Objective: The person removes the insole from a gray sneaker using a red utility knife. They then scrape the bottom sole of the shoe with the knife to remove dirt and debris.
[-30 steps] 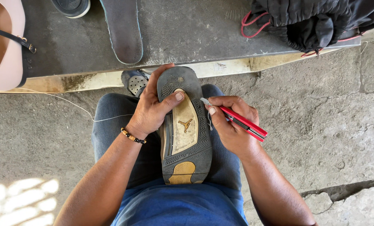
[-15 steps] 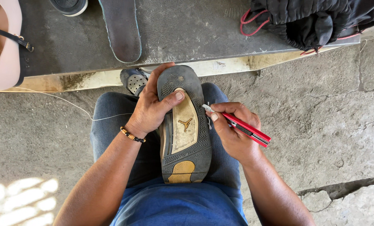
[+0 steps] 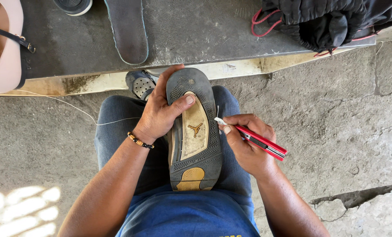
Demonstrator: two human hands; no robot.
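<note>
Since a second ago my right hand (image 3: 247, 142) has slid down the shoe's right edge, toward the lower part of the frame, so the blade tip of the red utility knife (image 3: 259, 141) now sits lower along the side of the sole than it did. The knife's handle has dropped with it and points to the lower right. My left hand (image 3: 160, 115) and the shoe (image 3: 195, 131) have barely shifted.

The shoe lies sole-up on my lap at the centre of the frame, toe toward the top, its dark tread and tan inset facing me. My left hand wraps the toe end from the left, fingers clasped around the upper and the thumb pressed flat on the sole near the top. My right hand grips the knife like a pen, fingers closed on the handle, thumb and forefinger pinching near the blade, which meets the sole's right edge where a pale thread (image 3: 218, 112) hangs.

An insole (image 3: 126, 28) lies on the grey bench (image 3: 196, 33) at the upper left; a black bag (image 3: 332, 19) sits at the upper right.
</note>
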